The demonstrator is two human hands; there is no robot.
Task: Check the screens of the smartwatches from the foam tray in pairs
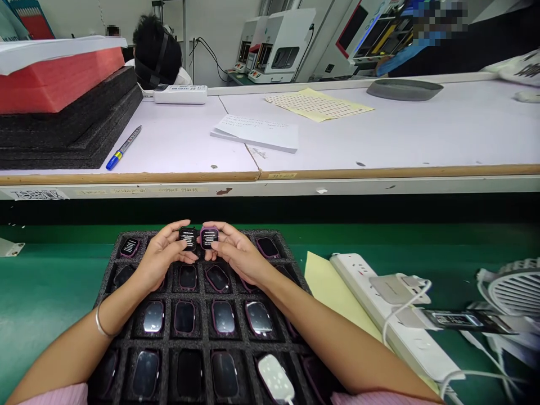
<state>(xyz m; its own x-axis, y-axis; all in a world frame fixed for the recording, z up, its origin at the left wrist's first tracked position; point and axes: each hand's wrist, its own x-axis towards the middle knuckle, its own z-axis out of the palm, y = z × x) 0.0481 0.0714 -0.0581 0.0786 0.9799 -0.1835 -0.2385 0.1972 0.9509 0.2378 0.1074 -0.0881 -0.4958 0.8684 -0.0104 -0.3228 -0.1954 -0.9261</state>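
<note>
Being held side by side above a foam tray (169,344): a dark-rimmed watch (188,238) and a purple-rimmed watch (209,238).
Both forearms (122,304) are extended forward and angled inward. The former watch is pinched between thumb and fingers by the left hand (163,251); the latter is gripped likewise by the right hand (239,251). The hands are positioned close together near the tray's far edge.
</note>
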